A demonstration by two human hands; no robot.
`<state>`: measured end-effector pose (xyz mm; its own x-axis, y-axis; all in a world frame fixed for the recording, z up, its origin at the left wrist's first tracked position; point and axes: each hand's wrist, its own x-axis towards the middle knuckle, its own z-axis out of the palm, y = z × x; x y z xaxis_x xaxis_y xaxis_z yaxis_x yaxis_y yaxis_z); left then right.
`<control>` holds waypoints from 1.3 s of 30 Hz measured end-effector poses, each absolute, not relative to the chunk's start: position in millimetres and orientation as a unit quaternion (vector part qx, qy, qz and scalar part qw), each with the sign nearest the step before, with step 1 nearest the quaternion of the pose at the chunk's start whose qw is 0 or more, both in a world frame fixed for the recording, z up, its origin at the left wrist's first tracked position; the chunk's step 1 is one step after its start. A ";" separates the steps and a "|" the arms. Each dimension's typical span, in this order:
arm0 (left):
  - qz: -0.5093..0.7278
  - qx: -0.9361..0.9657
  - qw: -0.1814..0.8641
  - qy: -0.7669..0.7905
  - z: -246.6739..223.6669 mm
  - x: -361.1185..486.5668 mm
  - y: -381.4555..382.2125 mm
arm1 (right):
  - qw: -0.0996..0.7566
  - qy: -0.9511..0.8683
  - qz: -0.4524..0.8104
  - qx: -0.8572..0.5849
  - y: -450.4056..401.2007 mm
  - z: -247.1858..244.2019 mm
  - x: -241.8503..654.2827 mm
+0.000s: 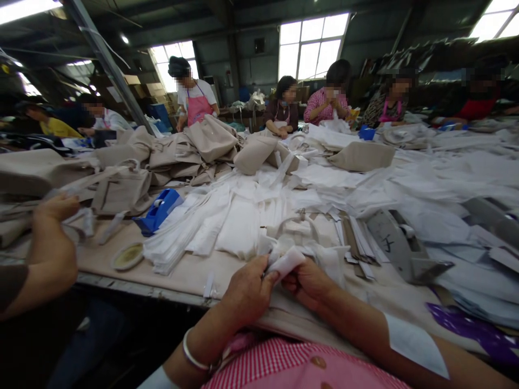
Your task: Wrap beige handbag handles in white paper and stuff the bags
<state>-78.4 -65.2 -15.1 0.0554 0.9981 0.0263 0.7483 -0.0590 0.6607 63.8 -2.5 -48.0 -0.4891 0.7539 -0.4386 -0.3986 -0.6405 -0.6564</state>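
My left hand (249, 286) and my right hand (310, 281) meet near the front edge of the table. Between them is a piece of white wrapping (288, 261), with the fingers of both hands closed on it. The wrapping lies around part of a pale bag handle (298, 229), and the rest of the bag is partly hidden under white material just beyond my hands. Left of it lie stacked white sheets (239, 227). Cut strips (359, 237) in brown and white rest to the right of the handle.
A blue tape dispenser (159, 212) and a round dish (127, 256) stand to the left, a grey tape dispenser (405, 246) to the right. Beige bags (213, 138) pile up behind. A co-worker's arm (54, 243) reaches in at the left. Several people work across the table.
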 end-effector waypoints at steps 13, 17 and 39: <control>0.250 0.679 0.310 0.617 -23.9 -88.2 -64.2 | 0.227 -0.460 0.731 -0.450 -9.6 -45.1 81.7; 0.233 0.682 0.292 0.629 -27.3 -91.1 -63.9 | 0.245 -0.749 0.422 -0.448 -8.6 -21.6 111.0; 0.222 0.676 0.404 0.575 -27.7 -94.4 -51.5 | 0.098 -0.995 0.013 -0.004 52.0 -10.3 82.8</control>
<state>-94.4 -51.5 -27.7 0.2401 0.9567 -0.1645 0.5980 -0.0123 0.8014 82.8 52.0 -10.3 -0.9808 0.0109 0.1945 0.0057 0.9996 -0.0274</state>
